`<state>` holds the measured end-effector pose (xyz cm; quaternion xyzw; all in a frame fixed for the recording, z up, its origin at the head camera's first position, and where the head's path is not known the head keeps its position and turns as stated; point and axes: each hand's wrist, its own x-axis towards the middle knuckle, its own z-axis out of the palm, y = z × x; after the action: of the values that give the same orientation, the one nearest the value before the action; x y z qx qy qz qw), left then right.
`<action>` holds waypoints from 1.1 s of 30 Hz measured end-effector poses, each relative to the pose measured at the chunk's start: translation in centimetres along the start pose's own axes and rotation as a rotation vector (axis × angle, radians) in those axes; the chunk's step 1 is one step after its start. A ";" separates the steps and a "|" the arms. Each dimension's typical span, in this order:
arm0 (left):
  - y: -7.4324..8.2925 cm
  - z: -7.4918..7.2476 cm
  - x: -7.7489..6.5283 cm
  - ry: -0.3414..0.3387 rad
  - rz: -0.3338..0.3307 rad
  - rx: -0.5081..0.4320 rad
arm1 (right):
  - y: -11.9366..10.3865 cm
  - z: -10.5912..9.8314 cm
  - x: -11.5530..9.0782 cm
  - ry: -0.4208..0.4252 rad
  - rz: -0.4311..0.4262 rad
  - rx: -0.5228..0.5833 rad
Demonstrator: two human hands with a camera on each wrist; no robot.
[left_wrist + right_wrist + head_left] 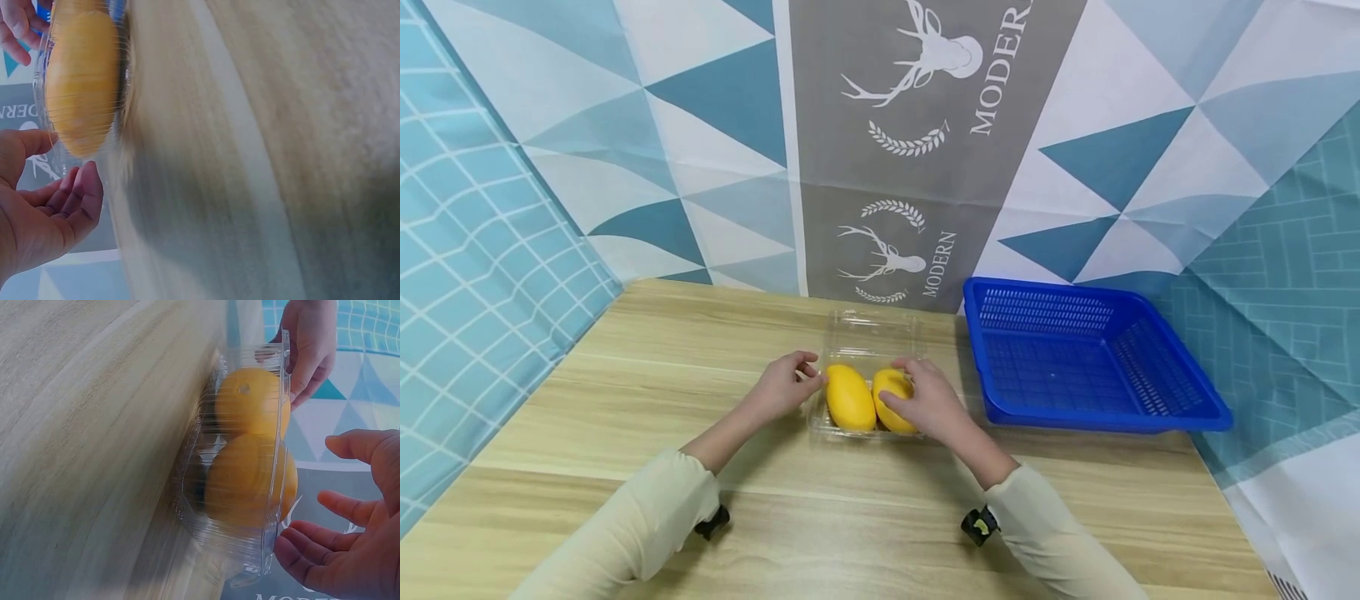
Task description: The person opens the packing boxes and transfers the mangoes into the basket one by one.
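Observation:
Two yellow mangoes lie side by side in a clear plastic clamshell box on the table, its lid folded back toward the wall. My left hand is at the box's left side, thumb tip right at the rim by the left mango and the other fingers loosely bent. Over the right mango, my right hand has its thumb and fingers spread. In the right wrist view, a gap shows between this hand's thumb and the mango, with fingertips close to the box rim.
A blue plastic basket with perforated sides stands to the right of the box, near the wall. The wooden table meets a patterned wall covering behind. Black wrist cameras sit at both cuffs.

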<state>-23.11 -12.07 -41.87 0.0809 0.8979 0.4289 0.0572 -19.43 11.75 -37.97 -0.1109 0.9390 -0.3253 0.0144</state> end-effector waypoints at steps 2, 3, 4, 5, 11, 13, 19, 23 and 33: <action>-0.1 0.1 0.0 0.008 0.005 -0.003 | 0.0 0.1 0.1 -0.004 -0.022 -0.027; -0.1 0.1 0.0 0.013 0.007 -0.003 | 0.0 0.2 0.1 -0.008 -0.030 -0.041; -0.2 0.2 0.0 0.016 0.008 -0.005 | 0.0 0.3 0.1 -0.013 -0.040 -0.056; -0.2 0.2 0.0 0.020 0.011 -0.007 | 0.0 0.4 0.2 -0.018 -0.047 -0.071; -0.2 0.4 0.0 0.030 0.016 -0.027 | -0.2 1.0 0.4 -0.049 -0.052 -0.141; -0.2 0.4 -0.1 0.032 0.009 -0.040 | -0.2 1.2 0.5 -0.058 -0.047 -0.164; 0.2 0.6 -0.4 0.025 -0.021 -0.124 | 0.0 1.7 0.4 -0.050 -0.056 -0.226; 0.3 0.7 -0.5 0.020 -0.037 -0.189 | 0.0 1.8 0.4 -0.053 -0.054 -0.243; 0.2 1.0 -0.4 0.012 -0.063 -0.250 | -0.1 1.8 0.5 -0.082 -0.020 -0.259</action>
<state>-22.57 -11.31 -42.33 0.0425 0.8399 0.5359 0.0748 -19.73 10.49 -39.34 -0.1347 0.9706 -0.1966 0.0353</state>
